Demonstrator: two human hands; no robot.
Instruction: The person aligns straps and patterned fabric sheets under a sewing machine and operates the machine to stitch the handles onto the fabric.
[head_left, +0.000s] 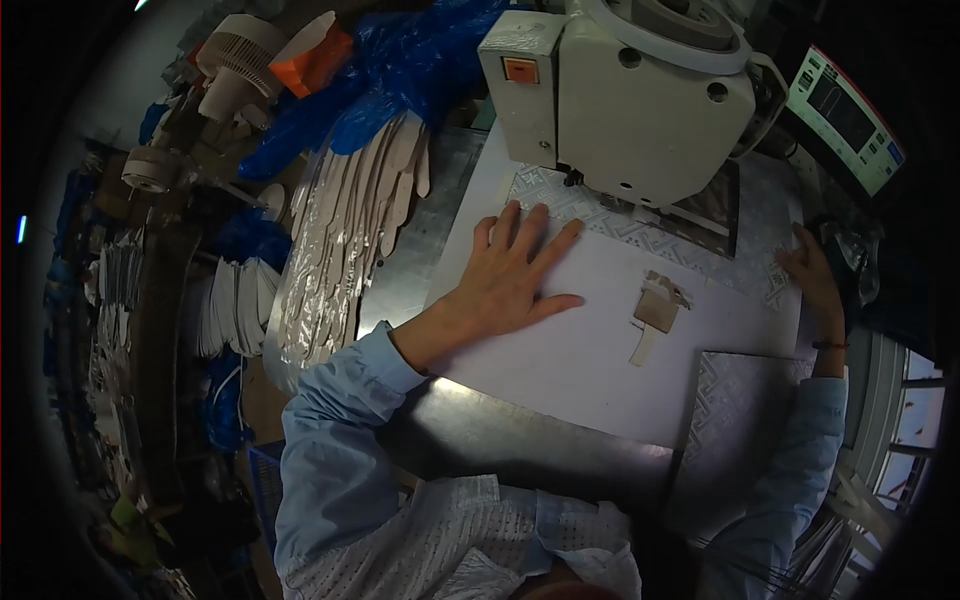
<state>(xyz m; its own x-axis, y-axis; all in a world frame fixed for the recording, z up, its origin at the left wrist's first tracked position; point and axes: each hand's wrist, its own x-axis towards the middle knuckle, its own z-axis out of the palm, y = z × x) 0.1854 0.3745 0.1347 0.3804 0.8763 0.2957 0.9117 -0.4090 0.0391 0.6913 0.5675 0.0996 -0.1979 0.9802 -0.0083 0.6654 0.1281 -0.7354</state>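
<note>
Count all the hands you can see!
2. The left hand is spread on the white sheet, near the machine; the right hand is at the sheet's right edge. Dark areas may hide others.

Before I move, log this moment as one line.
left hand: spread, fingertips by patterned material; right hand: right edge of white sheet, grip unclear; machine head: above material; brown piece: between hands

A beige fan (241, 52) stands left; a barred window (915, 425) glows right.
</note>
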